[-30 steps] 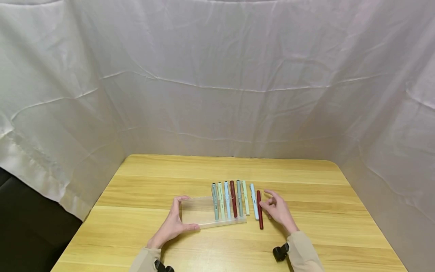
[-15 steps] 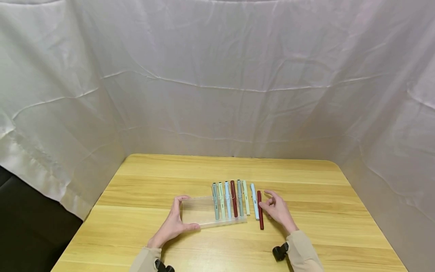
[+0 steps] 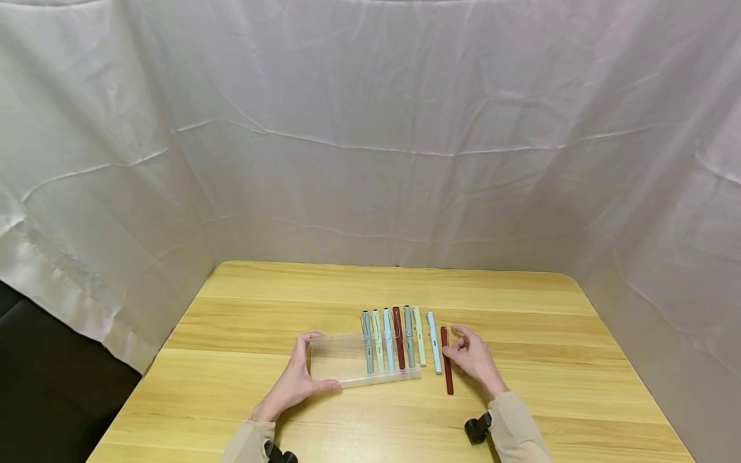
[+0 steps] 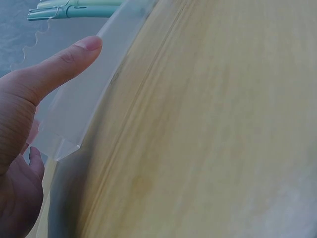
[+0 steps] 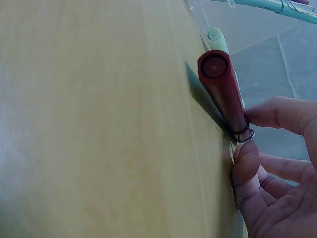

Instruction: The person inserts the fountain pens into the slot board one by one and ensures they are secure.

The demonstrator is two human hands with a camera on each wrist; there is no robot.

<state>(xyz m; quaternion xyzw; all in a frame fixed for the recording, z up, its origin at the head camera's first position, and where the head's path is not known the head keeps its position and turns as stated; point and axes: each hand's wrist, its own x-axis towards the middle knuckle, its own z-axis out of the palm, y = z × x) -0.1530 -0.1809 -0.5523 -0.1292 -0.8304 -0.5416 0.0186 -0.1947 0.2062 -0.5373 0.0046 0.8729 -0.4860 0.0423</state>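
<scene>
A clear plastic tray (image 3: 341, 363) lies on the wooden table (image 3: 260, 308) with several pastel pens and one dark red pen (image 3: 398, 328) side by side in its right half. My left hand (image 3: 312, 365) grips the tray's left end, with the thumb (image 4: 54, 69) on the near wall (image 4: 84, 104) and the fingers over the far edge. My right hand (image 3: 458, 350) pinches another dark red pen (image 3: 446, 360) that rests on the table right of the tray. In the right wrist view the thumb and a finger (image 5: 247, 163) hold this pen (image 5: 225, 94) at its clip.
A light blue pen (image 3: 433, 350) lies between the tray and the red pen, with a pale green pen (image 3: 419, 344) at the tray's right end. White cloth (image 3: 370, 141) hangs behind and beside the table. Bare wood extends right of my right hand.
My right hand has shifted the dark red pen slightly to the right, away from the light blue pen. The left hand and tray have stayed in place.
</scene>
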